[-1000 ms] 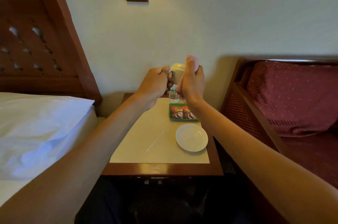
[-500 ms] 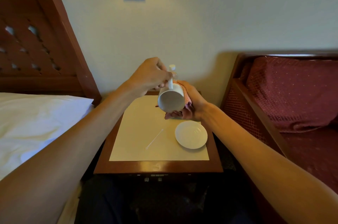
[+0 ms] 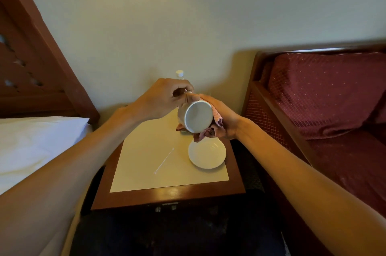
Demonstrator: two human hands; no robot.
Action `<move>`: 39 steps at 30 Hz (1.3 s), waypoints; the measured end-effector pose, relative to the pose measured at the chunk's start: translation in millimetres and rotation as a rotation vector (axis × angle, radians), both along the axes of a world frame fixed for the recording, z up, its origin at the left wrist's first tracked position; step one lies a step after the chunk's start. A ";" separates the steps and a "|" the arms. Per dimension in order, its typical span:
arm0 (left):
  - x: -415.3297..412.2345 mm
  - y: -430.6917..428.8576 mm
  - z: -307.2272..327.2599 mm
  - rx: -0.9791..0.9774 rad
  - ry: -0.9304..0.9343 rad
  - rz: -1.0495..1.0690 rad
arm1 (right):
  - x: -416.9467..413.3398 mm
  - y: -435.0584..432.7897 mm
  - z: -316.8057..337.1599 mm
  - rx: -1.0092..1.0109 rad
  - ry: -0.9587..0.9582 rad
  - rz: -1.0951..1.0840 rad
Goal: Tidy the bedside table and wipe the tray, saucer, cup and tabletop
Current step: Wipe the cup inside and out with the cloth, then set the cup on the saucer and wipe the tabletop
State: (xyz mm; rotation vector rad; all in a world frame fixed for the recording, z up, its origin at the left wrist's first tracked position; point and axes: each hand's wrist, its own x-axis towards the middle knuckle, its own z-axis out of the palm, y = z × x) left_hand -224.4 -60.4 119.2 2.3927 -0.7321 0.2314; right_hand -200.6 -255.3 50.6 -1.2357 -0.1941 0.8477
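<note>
Cup (image 3: 196,117) tipped level, mouth toward camera; left hand (image 3: 160,99) pinches far end, apparently; right hand (image 3: 224,117) clamps cloth (image 3: 205,133) round wall.

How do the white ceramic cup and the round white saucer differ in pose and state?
The white ceramic cup is held aloft, the left hand gripping it, the right hand holding a pink cloth against it; the round white saucer lies on the bedside table. The cup is tipped, mouth toward the camera; the saucer sits flat. Both are plain white.
</note>
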 end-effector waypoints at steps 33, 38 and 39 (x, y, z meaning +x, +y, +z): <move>29.9 -26.6 -238.3 -0.293 0.593 0.239 | 36.0 -72.9 -99.3 -0.586 -0.352 -0.670; 27.3 -23.6 -238.4 -0.195 0.580 0.247 | 36.8 -69.1 -98.2 -0.540 -0.346 -0.681; 26.3 -23.0 -238.1 -0.174 0.577 0.247 | 35.7 -67.7 -97.0 -0.532 -0.347 -0.677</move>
